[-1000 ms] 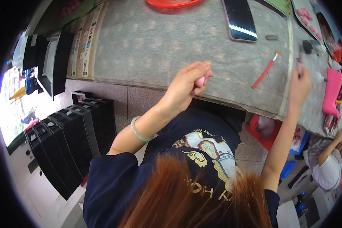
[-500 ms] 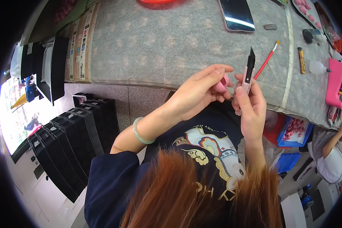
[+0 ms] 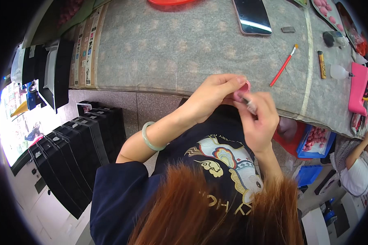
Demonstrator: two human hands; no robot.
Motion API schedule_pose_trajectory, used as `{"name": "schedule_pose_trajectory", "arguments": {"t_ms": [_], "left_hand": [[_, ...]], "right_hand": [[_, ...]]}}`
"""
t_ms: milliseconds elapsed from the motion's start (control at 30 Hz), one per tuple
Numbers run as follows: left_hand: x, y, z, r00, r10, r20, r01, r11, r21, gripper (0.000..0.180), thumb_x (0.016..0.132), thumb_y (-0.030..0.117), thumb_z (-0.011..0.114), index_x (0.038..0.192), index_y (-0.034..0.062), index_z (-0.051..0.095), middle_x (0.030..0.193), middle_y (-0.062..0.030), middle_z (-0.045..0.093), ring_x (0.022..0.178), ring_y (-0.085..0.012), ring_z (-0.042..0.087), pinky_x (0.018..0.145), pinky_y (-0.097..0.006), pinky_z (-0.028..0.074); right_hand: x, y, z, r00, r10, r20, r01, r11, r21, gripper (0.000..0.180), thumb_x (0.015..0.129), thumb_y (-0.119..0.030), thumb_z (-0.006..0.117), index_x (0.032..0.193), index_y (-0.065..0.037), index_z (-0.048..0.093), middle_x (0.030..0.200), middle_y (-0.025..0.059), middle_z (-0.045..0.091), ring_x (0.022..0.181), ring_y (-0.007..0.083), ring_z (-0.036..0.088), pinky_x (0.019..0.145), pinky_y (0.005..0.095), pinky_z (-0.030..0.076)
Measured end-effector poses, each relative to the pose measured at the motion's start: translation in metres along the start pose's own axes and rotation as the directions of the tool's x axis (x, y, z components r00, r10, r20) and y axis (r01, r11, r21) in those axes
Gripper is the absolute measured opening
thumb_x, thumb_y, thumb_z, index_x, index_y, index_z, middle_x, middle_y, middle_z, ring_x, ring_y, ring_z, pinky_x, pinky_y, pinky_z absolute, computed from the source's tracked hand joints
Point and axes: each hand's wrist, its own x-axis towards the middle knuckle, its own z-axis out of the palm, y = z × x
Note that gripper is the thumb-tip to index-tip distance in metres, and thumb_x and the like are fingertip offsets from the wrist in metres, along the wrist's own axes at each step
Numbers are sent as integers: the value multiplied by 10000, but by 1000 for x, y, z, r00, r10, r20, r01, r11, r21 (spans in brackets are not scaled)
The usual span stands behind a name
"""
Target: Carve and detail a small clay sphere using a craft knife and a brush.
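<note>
Between the fingers of my left hand (image 3: 218, 92) is a small pink rounded piece (image 3: 242, 90) with a hollow in it. My right hand (image 3: 261, 120) is closed around a craft knife (image 3: 251, 107), whose handle is partly blurred. The knife's front end points at the pink piece and seems to meet it; the blade itself is hidden or smeared. Both hands are close together in front of the table's near edge. On the table just beyond them lies a red paintbrush (image 3: 283, 70).
Farther back are a phone (image 3: 253, 18), a grey block (image 3: 288, 29) and a red dish (image 3: 171, 2). To the right stand a yellow tube (image 3: 322, 64), a white squeeze bottle (image 3: 340, 72) and a pink tape dispenser (image 3: 360, 90). A blue tray (image 3: 315, 143) holds pink pieces; a person sits beyond it.
My right hand has turned the craft knife from pointing up and away to pointing left, bringing it to the pink piece. My left hand has shifted only slightly.
</note>
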Motion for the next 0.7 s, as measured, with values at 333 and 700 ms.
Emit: {"name": "schedule_pose_trajectory", "arguments": {"t_ms": [333, 700], "left_hand": [[4, -21, 10, 980, 78, -185, -71, 997, 41, 321, 897, 327, 480, 874, 22, 578, 708, 10, 534, 630, -43, 467, 573, -186, 376], [-4, -2, -3, 993, 9, -118, 10, 988, 155, 337, 909, 326, 440, 891, 31, 602, 660, 11, 526, 580, -39, 434, 504, -173, 300]], "right_hand": [[-18, 6, -2, 992, -122, 44, 122, 992, -11, 294, 721, 34, 593, 1009, -6, 547, 837, 54, 507, 611, 130, 466, 528, 204, 369], [-5, 1, -74, 922, 245, 299, -232, 969, -78, 216, 880, -98, 465, 1021, 31, 567, 621, 9, 501, 516, 43, 405, 471, 189, 301]]}}
